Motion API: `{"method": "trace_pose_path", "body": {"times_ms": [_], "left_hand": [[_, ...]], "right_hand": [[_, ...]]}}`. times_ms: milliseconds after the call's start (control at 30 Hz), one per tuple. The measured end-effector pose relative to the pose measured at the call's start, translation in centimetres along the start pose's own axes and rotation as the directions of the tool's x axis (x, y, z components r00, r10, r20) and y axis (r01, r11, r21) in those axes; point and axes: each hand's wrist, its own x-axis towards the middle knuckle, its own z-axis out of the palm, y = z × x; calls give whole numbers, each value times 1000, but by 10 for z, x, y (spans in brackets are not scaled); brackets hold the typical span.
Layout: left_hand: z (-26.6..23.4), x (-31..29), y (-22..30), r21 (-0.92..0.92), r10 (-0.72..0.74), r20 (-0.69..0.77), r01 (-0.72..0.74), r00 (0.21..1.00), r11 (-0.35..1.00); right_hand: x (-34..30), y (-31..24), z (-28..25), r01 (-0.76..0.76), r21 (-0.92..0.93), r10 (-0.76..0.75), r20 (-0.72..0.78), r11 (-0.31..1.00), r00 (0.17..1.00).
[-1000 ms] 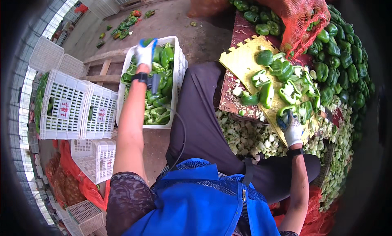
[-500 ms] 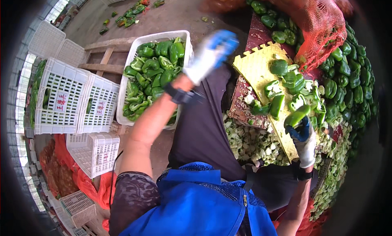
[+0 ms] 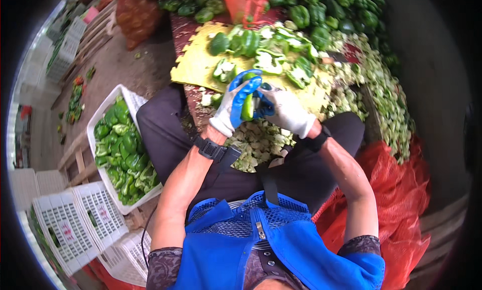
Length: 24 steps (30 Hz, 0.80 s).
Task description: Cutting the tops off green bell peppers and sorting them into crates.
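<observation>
In front of me, over the near edge of the yellow foam mat, my two hands meet at a green bell pepper. My left hand, in a white glove with blue coated fingers, is closed round the pepper from the left. My right hand, gloved the same way, has its fingers bent against the pepper's right side. Its fingertips are partly hidden behind the pepper. On the mat just beyond lie several cut pepper pieces, among them an opened half with pale inside showing.
A white crate of green pepper pieces stands at my left. Pale pepper scraps heap below the mat and along its right. Whole green peppers are piled at the back right. Red netting lies by my right leg.
My left hand has come from beside the crate to the pepper, which my right hand was holding alone. The view has swung, so the mat now sits nearer the middle.
</observation>
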Motion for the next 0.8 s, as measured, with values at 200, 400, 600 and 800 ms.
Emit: {"method": "trace_pose_path", "body": {"times_ms": [200,400,600,800], "left_hand": [[4,9,-45,669,463,84,-394,883,630],[31,12,-39,-711,-235,11,174,972,682],[25,11,-19,-684,-116,192,218,974,696],[36,8,-19,-551,-132,184,214,974,807]], "right_hand": [[-33,11,26,-153,-82,136,-185,985,973],[-36,36,3,-371,221,430,-386,902,816],[-42,19,-54,-234,-185,156,-359,955,920],[-29,-6,-18,-5,-91,7,14,996,1000]]}}
